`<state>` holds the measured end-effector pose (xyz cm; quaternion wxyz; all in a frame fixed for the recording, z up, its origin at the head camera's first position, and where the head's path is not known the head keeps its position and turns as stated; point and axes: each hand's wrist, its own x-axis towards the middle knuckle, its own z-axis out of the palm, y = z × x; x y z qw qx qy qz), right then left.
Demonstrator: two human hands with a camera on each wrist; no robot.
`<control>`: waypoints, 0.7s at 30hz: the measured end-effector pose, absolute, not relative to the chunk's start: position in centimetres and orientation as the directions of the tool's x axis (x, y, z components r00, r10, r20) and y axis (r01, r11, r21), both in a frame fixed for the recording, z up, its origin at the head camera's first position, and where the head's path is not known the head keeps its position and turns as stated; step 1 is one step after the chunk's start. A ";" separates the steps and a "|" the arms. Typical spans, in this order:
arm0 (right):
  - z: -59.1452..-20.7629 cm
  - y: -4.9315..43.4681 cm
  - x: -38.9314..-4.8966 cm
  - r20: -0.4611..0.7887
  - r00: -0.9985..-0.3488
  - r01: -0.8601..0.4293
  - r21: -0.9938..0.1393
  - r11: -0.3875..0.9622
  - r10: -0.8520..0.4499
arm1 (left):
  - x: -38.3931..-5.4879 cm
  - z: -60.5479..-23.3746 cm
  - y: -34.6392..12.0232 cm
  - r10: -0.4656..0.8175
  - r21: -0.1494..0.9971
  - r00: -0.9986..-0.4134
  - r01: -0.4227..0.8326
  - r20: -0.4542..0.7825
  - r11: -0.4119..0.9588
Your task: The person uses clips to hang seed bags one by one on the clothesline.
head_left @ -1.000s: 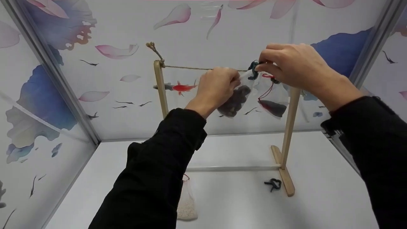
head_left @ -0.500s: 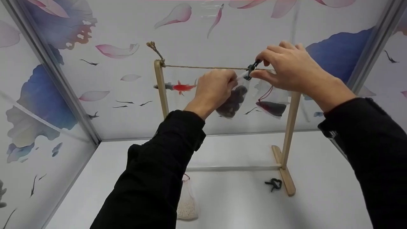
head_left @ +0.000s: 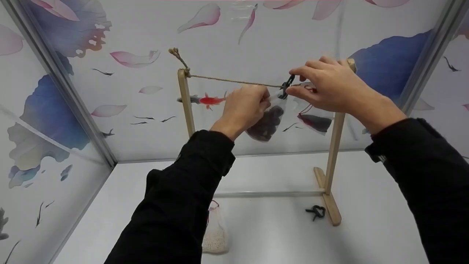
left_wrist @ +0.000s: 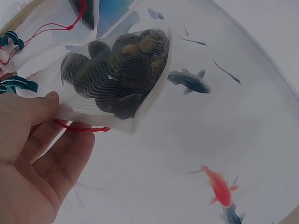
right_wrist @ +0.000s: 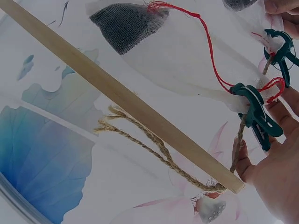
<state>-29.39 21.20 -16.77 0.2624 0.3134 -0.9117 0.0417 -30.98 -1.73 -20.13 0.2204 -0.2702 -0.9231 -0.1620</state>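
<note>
My left hand [head_left: 243, 110] pinches the top of a white mesh drawstring bag [left_wrist: 110, 100] filled with dark rounded lumps [left_wrist: 126, 70]. A red drawstring [left_wrist: 81, 128] shows beside those fingers. At the bag's mouth is a dark green spring clip [right_wrist: 280, 49], on the twine [head_left: 227, 80]. My right hand [head_left: 329, 86] pinches this clip's handles between thumb and fingers in the head view. To its right hangs a second mesh bag [head_left: 313, 123] with dark fine contents, fixed to the twine by another green clip [right_wrist: 254, 109].
The twine runs between two posts of a wooden stand [head_left: 332, 154]. A loose green clip [head_left: 316, 212] lies by the stand's right foot [head_left: 331, 209]. A bag of pale grains [head_left: 215, 236] lies on the white table [head_left: 271, 227], partly behind my left sleeve. Printed panels surround the table.
My right hand has shifted left and changed its hold on the clip, thumb below and fingers above. Both hands, the bag and clip have come lower, and the twine now sags with them.
</note>
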 end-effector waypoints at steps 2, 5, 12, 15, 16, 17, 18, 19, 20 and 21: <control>-17.1 21.4 -29.4 0.521 -0.644 -0.607 0.097 0.789 -0.560 | -31.0 -20.3 -1.9 0.429 0.194 -0.766 0.569 0.479 0.799; -17.5 21.6 -29.5 0.553 -0.601 -0.629 0.118 0.769 -0.577 | -31.0 -20.5 -2.1 0.430 0.206 -0.778 0.564 0.459 0.800; -18.4 22.2 -29.8 0.602 -0.507 -0.669 0.177 0.722 -0.617 | -31.0 -21.0 -2.2 0.424 0.227 -0.781 0.564 0.460 0.794; -18.6 22.4 -29.9 0.622 -0.471 -0.682 0.194 0.705 -0.626 | -30.9 -21.2 -2.2 0.425 0.219 -0.780 0.563 0.460 0.797; -18.7 22.4 -29.9 0.627 -0.463 -0.685 0.196 0.702 -0.627 | -30.9 -21.3 -2.3 0.426 0.216 -0.780 0.563 0.459 0.798; -18.7 22.5 -29.9 0.632 -0.457 -0.687 0.197 0.700 -0.626 | -30.9 -21.4 -2.3 0.427 0.212 -0.780 0.562 0.457 0.800; -18.8 22.5 -29.9 0.638 -0.450 -0.689 0.198 0.697 -0.626 | -30.9 -21.5 -2.4 0.427 0.210 -0.781 0.560 0.455 0.801; -18.9 22.6 -29.9 0.646 -0.438 -0.693 0.202 0.693 -0.626 | -30.9 -21.6 -2.4 0.427 0.210 -0.783 0.559 0.453 0.802; -19.0 22.6 -29.9 0.652 -0.425 -0.696 0.208 0.687 -0.628 | -30.9 -21.6 -2.5 0.427 0.214 -0.785 0.558 0.449 0.802; -19.0 22.7 -29.9 0.657 -0.412 -0.696 0.220 0.683 -0.631 | -30.9 -21.7 -2.6 0.427 0.218 -0.787 0.558 0.445 0.800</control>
